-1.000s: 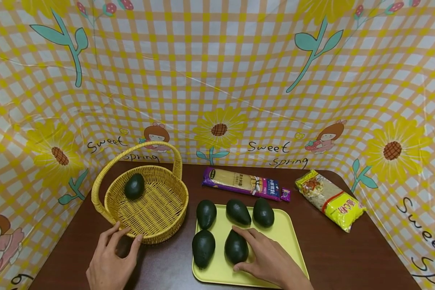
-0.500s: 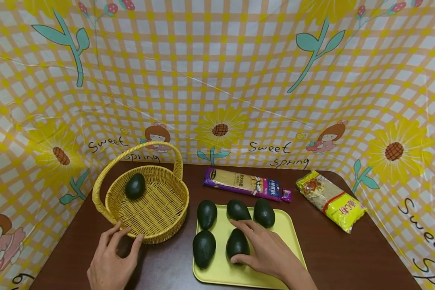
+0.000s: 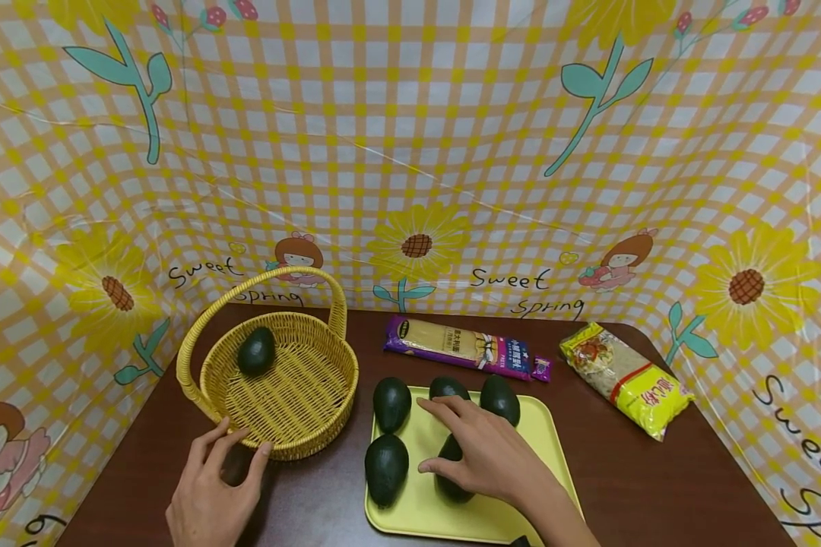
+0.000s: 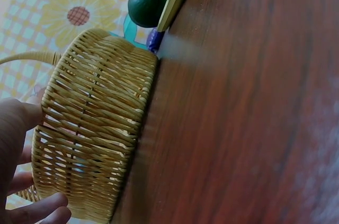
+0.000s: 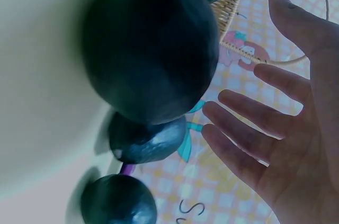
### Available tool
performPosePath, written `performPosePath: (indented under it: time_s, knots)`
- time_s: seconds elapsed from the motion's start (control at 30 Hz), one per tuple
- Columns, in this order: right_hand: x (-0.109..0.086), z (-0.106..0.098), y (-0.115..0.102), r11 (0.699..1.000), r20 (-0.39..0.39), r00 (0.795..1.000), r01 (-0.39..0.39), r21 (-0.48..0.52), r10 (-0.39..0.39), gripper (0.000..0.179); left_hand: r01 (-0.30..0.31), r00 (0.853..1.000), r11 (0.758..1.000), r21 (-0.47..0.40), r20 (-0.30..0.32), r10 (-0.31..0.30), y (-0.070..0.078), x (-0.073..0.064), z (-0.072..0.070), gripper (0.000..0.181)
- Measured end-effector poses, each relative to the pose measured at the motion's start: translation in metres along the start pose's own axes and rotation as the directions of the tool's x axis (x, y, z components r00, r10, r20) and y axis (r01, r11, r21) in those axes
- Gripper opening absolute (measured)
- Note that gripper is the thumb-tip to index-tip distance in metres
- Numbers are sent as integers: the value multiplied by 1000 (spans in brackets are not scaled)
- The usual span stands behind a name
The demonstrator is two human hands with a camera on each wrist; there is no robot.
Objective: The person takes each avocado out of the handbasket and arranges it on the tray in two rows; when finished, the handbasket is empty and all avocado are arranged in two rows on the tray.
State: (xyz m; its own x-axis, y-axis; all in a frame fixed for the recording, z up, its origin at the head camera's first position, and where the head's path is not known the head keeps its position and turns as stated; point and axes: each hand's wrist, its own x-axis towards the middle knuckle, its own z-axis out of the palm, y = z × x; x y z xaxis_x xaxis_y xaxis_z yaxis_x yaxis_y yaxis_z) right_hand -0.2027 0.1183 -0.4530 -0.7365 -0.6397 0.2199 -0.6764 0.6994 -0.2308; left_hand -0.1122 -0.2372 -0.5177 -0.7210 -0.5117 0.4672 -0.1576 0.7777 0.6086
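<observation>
Several dark green avocados, one of them the front-left avocado, lie on a yellow tray. My right hand hovers over the near middle avocado and partly hides it. Thumb and fingers are spread apart, and the right wrist view shows them away from the large nearest avocado. On the left, my left hand holds the near rim of a yellow wicker basket. Its thumb and some fingertips reach over the rim, others lie outside the wall. A single avocado sits inside the basket.
Behind the tray lies a purple pasta packet, with a small purple sachet at its end. A yellow noodle bag lies at the right. The basket's tall handle arches above it. Patterned cloth encloses the dark table.
My right hand, earlier with its fingers about the near middle avocado, has risen off it and moved slightly up and left. The left hand stays at the basket rim.
</observation>
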Motion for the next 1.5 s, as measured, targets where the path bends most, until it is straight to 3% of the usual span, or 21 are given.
performPosePath:
  time_s: [0.43, 0.9, 1.27, 1.5]
  knots:
    - [28, -4, -11, 998, 1, 998, 61, -10, -61, 78, -32, 999, 999, -2, -4, 32, 0, 2, 1, 40]
    - [56, 0, -29, 993, 4, 993, 117, 7, -117, 69, -25, 1000, 1000, 1, -9, 25, 1, 0, 2, 39]
    - [81, -2, -47, 988, 80, 985, 156, -3, -156, 67, -7, 1000, 1000, -1, -15, 7, 0, -1, 2, 38]
    - [96, -4, -58, 978, 59, 977, 208, -23, -207, 68, -11, 1000, 1000, 1, -29, 11, 0, -1, 2, 38]
